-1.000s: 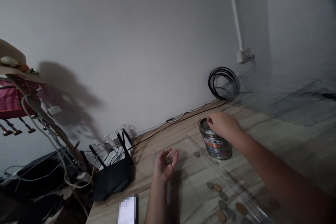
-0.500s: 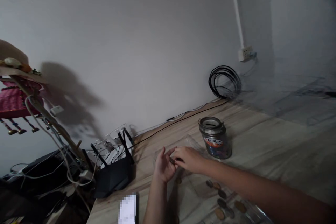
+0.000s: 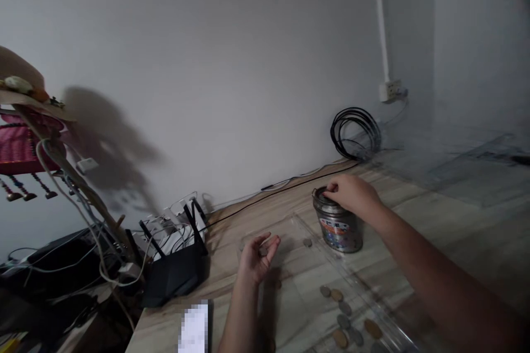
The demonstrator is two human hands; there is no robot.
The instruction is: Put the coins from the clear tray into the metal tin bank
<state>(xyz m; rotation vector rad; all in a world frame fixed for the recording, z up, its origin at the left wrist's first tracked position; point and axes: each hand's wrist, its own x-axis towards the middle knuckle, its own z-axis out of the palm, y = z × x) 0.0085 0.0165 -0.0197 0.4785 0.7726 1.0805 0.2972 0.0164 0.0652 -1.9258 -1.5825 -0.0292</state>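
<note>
My left hand [image 3: 259,258] is palm up with curled fingers, cupped around a grey coin [image 3: 263,252]. It hovers over a clear plastic tray [image 3: 296,287]. My right hand [image 3: 351,194] has its fingertips pinched together at the slotted top of a metal tin [image 3: 340,231] shaped like a small milk can, with a colourful label. Whatever sits between those fingertips is hidden. Several silver and brass-coloured coins [image 3: 344,309] lie in the tray at the lower right, and a single coin [image 3: 307,242] rests near its far corner.
On the left stand a black router [image 3: 176,276] and white plugs with tangled cables. A phone [image 3: 194,325] lies at the table's front edge. Behind the tin, a coil of black cable [image 3: 355,132] leans against the wall. Clear plastic [image 3: 455,160] covers the far right.
My right hand has moved from my left palm, up and right, to the tin's top. My left hand stays cupped, its fingers now apart from the right hand.
</note>
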